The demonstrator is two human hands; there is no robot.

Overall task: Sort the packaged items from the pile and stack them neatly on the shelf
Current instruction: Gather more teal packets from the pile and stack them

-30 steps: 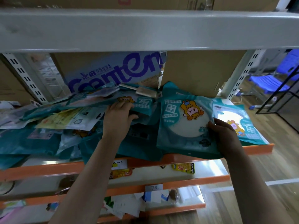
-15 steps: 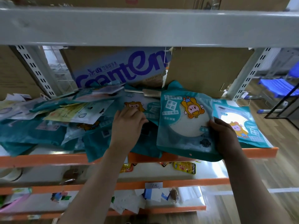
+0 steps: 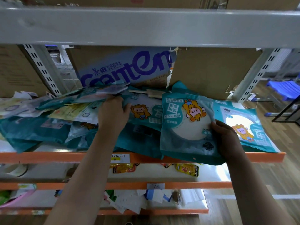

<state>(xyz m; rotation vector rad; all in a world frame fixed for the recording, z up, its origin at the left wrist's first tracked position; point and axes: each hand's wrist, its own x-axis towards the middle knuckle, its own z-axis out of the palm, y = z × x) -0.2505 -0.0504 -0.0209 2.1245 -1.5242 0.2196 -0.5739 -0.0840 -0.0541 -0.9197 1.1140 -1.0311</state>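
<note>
- While the pile (image 3: 48, 127) of teal packets is spread over the left and middle of the shelf (image 3: 40, 149), one round-windowed packet (image 3: 185, 127) is held apart from it at the right, tilted, with its lower edge hanging past the orange lip (image 3: 48, 157).
- That packet is gripped at its right edge by the right hand (image 3: 227, 140), the thumb curled onto its face and the fingers hidden behind.
- Its right side is laid over a flat packet (image 3: 243, 127) at the shelf's right end, near the slotted post (image 3: 253, 78).
- A monkey-printed packet (image 3: 146, 112) is pinched at its left edge by the left hand (image 3: 113, 114), thumb on top, fingertips buried in the pile.
- Behind, the packets are hemmed in by cardboard boxes (image 3: 211, 70); above them, open space is left under the grey beam (image 3: 146, 25).
- A bare strip of shelf is seen between pile and lip at the left.
</note>
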